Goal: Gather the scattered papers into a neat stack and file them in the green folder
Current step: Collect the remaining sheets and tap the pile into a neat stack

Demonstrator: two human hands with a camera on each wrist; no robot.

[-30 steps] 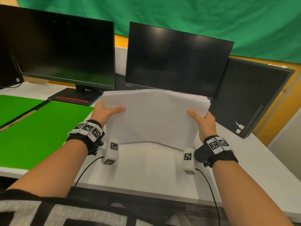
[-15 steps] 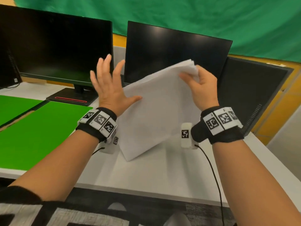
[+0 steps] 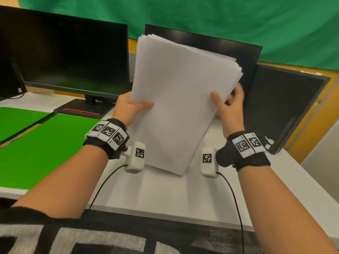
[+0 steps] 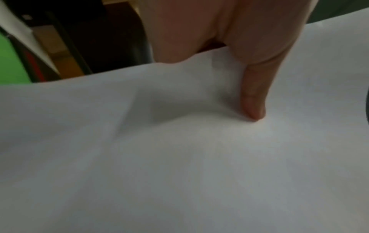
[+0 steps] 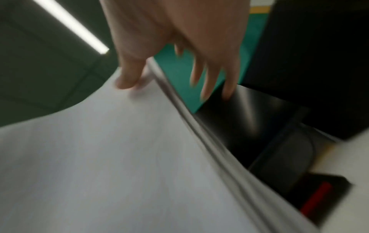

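Note:
A stack of white papers [image 3: 179, 99] stands upright and tilted, its lower corner on the white table [image 3: 165, 195]. My left hand [image 3: 135, 106] pinches the stack's left edge, with the thumb [image 4: 253, 102] pressed on the front sheet [image 4: 179, 173] and the fingers hidden behind. At the right edge is my right hand [image 3: 227, 99]. Its thumb [image 5: 127, 78] touches the front of the papers [image 5: 99, 157], while its fingers [image 5: 207, 82] spread straight behind, apart from the stack. The green folder [image 3: 45, 143] lies open and flat on the table to the left.
Two dark monitors [image 3: 64, 55] [image 3: 244, 57] stand behind the papers, one on a black base [image 3: 82, 109]. A third dark panel [image 3: 282, 107] leans at the right. The table's right edge [image 3: 311, 180] drops off nearby. Cables run from both wrist cameras.
The stack has turned upright, its long side now vertical. My left hand, flat and off the paper half a second ago, now pinches the left edge. The right hand slid down from the top corner.

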